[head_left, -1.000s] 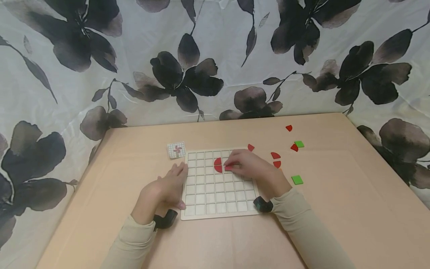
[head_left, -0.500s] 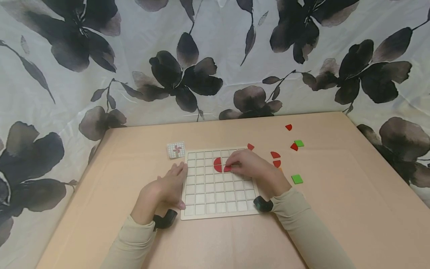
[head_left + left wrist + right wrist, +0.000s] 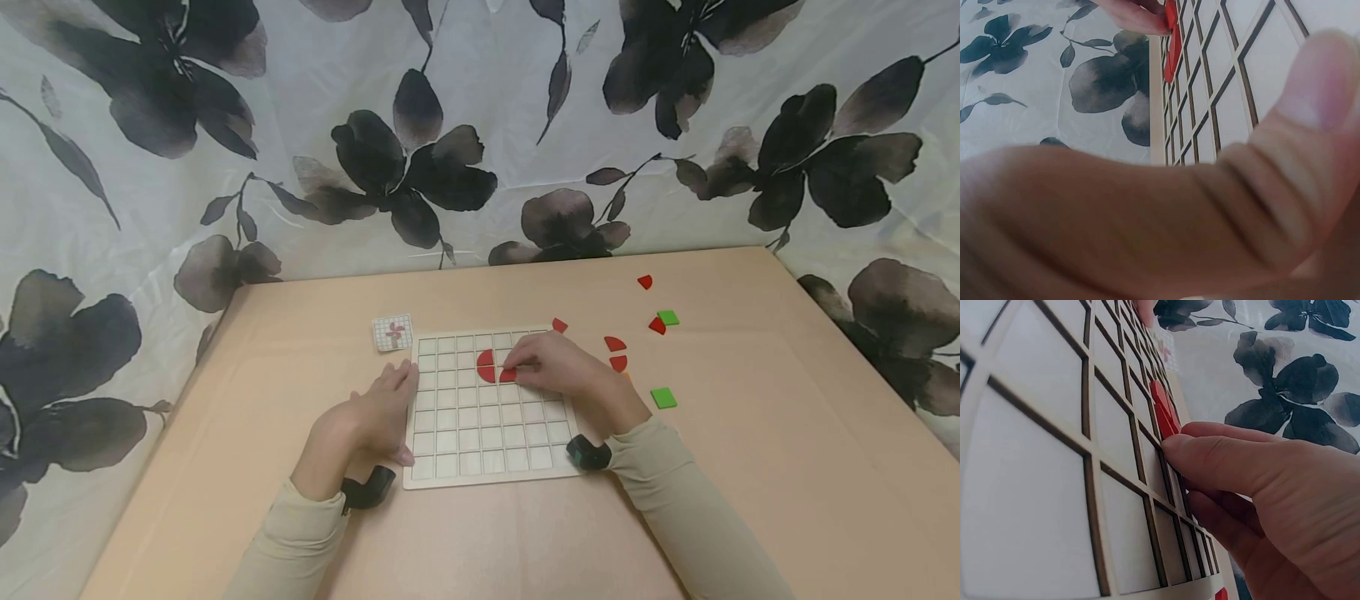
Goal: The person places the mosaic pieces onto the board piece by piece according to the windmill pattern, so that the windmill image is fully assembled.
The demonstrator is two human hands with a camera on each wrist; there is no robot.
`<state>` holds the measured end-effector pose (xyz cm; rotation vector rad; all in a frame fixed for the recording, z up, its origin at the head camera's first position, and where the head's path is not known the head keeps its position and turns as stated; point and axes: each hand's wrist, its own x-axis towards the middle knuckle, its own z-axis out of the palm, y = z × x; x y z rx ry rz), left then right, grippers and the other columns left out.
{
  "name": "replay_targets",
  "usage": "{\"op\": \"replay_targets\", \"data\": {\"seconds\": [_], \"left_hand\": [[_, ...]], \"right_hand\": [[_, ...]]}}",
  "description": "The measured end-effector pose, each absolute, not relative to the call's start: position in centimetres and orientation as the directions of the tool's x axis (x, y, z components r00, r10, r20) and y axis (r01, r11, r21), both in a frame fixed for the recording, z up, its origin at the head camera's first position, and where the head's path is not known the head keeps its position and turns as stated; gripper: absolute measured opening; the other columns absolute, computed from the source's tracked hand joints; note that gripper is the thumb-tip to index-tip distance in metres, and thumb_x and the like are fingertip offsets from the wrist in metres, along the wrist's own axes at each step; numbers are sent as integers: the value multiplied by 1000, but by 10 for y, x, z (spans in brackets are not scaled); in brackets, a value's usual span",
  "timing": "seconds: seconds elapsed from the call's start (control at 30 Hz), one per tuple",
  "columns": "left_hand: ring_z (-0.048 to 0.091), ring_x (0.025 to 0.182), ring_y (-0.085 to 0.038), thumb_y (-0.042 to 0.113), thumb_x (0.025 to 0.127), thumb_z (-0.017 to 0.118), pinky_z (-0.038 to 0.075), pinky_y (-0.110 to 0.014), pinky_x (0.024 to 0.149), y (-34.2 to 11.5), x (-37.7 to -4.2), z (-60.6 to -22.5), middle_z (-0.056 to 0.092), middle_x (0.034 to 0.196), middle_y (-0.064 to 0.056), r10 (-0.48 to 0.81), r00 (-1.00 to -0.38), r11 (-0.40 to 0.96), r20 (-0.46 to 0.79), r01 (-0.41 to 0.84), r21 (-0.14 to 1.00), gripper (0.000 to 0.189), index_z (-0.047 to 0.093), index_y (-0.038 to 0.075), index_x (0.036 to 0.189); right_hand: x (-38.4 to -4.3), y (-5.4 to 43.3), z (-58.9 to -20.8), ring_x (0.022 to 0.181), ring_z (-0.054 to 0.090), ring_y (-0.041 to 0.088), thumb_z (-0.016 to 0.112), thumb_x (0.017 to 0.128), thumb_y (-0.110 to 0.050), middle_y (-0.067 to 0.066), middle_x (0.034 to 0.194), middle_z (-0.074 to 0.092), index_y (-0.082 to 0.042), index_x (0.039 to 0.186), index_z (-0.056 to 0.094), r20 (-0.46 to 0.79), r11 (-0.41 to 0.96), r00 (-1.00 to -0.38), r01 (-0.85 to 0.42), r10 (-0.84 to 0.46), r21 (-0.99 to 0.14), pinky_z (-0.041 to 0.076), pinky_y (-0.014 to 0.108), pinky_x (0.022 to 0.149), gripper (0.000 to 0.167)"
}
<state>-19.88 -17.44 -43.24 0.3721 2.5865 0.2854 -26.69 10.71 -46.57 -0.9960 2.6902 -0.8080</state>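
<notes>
1. Black-and-grey floral cloth [image 3: 465,75] hangs behind the work, spanning the far side of my head view.
2. Tan tabletop [image 3: 480,550] lies before it. I take clock bearings from the board's centre, twelve being the far side.
3. Gridded board [image 3: 468,440] lies flat on the tabletop.
4. Left hand [image 3: 375,417], nine o'clock: grasping nothing, fingers extended along the board's edge, thumb at its near corner.
5. Right hand [image 3: 558,367], two o'clock, over the board: I find thumb and forefinger pinching the red quarter-disc.
6. Pattern card [image 3: 393,332], ten o'clock, just off the board.
7. Green tiles: one [image 3: 663,398] at three o'clock; another [image 3: 668,317] at two, a loose red piece [image 3: 657,326] against it.
8. Red quarter-disc [image 3: 507,376], twelve to one o'clock, within the grid, just right of two red quarters [image 3: 486,367] forming a half-disc.
</notes>
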Motion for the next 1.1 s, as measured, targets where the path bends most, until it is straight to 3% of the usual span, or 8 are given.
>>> {"op": "replay_targets", "data": {"seconds": [0.97,1.1], "left_hand": [[-1,147,-37,33,56,87,11,-73,106,-174,-199,-432,2,160,-17,309,-831,942,-463,201,268,130,5,1,152],[0,147,-38,33,56,87,11,-74,105,-174,-199,-432,2,160,-18,313,-831,941,-460,206,269,130,6,1,152]], "right_hand": [[-265,108,-463,92,59,12,74,82,-17,-6,98,70,-17,104,75,0,689,-819,-482,-574,-541,51,28,84,23],[-268,114,-462,94,61,13,73,83,-18,-5,101,69,-17,107,74,13,692,-850,-438,-527,-573,52,30,85,24]]}}
